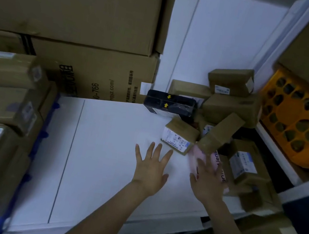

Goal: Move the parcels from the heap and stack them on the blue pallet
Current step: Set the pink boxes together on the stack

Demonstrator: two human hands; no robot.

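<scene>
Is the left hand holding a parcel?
No, the left hand has its fingers spread over the white surface and grips nothing.

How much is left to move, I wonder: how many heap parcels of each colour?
Brown cardboard parcels: 7 visible, maybe more hidden
Black parcel: 1
Pink parcel: 1
Total: 9 visible

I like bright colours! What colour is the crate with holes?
The crate is orange-yellow, clearest in the head view.
</scene>
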